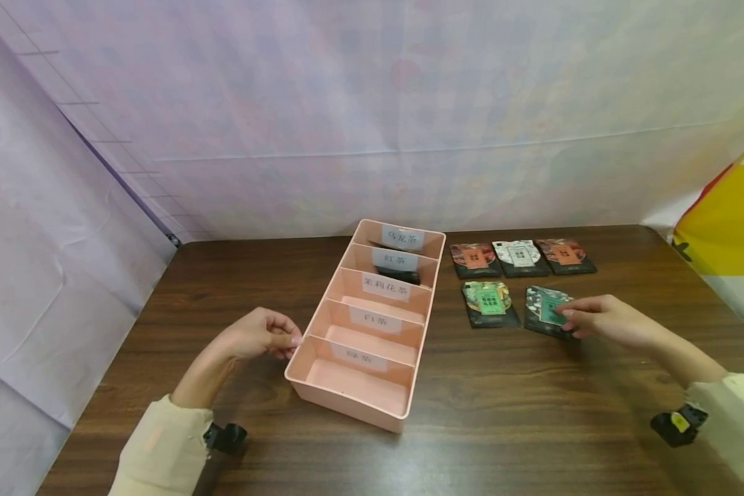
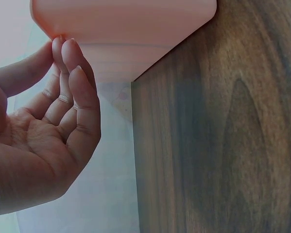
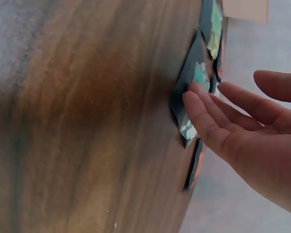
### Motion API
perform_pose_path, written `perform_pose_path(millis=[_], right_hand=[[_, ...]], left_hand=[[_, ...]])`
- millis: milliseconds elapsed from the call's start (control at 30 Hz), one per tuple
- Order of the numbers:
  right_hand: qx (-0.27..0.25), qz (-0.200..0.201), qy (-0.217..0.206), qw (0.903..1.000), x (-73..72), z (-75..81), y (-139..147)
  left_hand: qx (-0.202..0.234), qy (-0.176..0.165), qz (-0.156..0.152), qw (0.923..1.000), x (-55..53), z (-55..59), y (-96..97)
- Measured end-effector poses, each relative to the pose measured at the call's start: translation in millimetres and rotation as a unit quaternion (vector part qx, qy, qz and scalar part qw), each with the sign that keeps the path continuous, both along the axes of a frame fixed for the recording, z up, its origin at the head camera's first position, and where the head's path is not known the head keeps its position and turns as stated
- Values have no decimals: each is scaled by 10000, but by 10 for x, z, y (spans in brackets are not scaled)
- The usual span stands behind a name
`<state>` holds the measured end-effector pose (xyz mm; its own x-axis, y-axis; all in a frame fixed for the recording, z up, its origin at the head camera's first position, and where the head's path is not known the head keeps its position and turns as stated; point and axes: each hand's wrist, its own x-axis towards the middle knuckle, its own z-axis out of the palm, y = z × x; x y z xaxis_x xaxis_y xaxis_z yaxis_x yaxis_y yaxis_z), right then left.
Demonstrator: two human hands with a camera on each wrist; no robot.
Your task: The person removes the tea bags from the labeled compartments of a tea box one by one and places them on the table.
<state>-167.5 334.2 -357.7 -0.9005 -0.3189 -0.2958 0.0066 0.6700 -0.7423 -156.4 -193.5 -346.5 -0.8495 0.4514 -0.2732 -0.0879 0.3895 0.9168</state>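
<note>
A pink divided box (image 1: 349, 408) with white labels stands in the middle of the table. My left hand (image 1: 262, 335) pinches its left rim near the front; in the left wrist view thumb and fingertips meet at the edge of the box (image 2: 130, 24). On the right, my right hand (image 1: 614, 322) touches a dark tea packet with a green label (image 1: 541, 303). From the right wrist camera, nearly straight fingers lie against that packet (image 3: 188, 73), the thumb held apart. A black packet (image 1: 398, 275) lies in the box's second compartment from the back.
Behind the touched packet lie two orange-labelled packets (image 1: 473, 259) (image 1: 567, 255) with a white-labelled packet (image 1: 521, 256) between them. A yellow-green packet (image 1: 490, 303) lies to its left. A pale curtain (image 1: 397, 124) hangs along the table's back edge.
</note>
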Motion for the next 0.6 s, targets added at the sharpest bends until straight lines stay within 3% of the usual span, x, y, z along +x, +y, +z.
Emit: perform_pose_path(millis=[600], right_hand=[[259,93,118,9996,-136,-37,13]], left_hand=[[30,20,-12,10000,-2,-9,-6]])
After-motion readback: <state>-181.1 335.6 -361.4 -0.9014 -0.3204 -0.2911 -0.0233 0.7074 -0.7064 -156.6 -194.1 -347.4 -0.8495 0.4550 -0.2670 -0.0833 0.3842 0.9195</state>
